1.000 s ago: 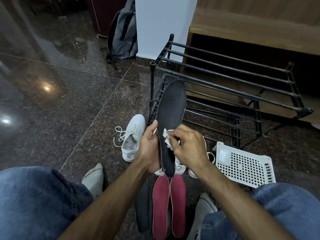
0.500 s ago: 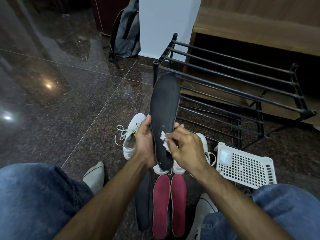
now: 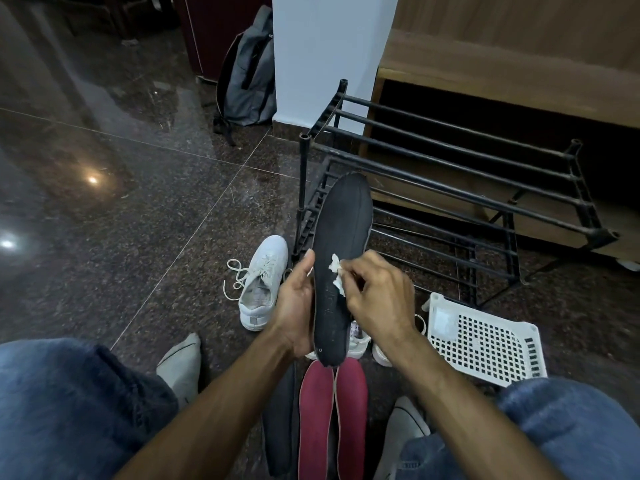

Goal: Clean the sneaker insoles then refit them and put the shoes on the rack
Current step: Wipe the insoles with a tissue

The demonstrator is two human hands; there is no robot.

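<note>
On black insole (image 3: 341, 237), possibly illegible lettering.

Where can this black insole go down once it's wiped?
Bare dark granite floor lies left of the laced white sneaker. The black metal rack bars are free too. Crowded: between the knees, where two red insoles, another black insole and white shoes lie.

The dark stone floor (image 3: 121, 209) is carrying a black rack (image 3: 450, 188); left of it a white sneaker (image 3: 263, 285) is lying, in front two red insoles (image 3: 332, 417), right a white basket (image 3: 485, 344).
</note>
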